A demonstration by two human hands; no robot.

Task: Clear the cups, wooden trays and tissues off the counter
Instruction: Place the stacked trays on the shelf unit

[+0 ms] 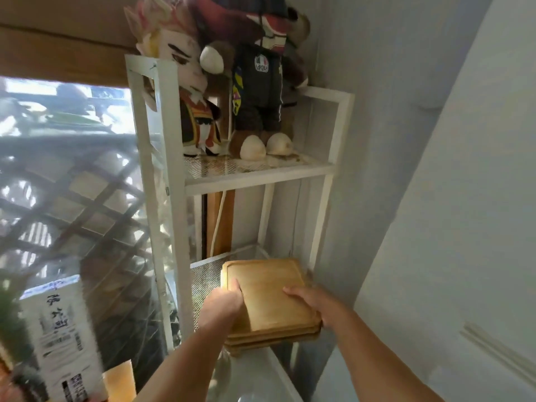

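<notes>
Stacked wooden trays [269, 303], pale honey-coloured rectangular boards with rounded corners and a shallow groove round the rim, sit low in the middle of the frame, half over the lower mesh shelf of a white metal rack [316, 169]; their far end looks to rest on or just above the mesh, the near end overhangs towards the person. The left hand [223, 304] is closed on the stack's left edge, thumb on top, fingers out of sight beneath; the right hand [316, 306] grips the right edge, fingers curled over the top. Judged from grain and thickness, the stack is stiff and fairly heavy, not fragile, yet the smooth boards could slide on one another if tilted; a hold at both long edges, pinching all layers together and keeping them level, seems soundest. Two plush dolls [255, 91] stand on the shelf above, upper centre; a white printed carton [58, 338] shows at lower left.
</notes>
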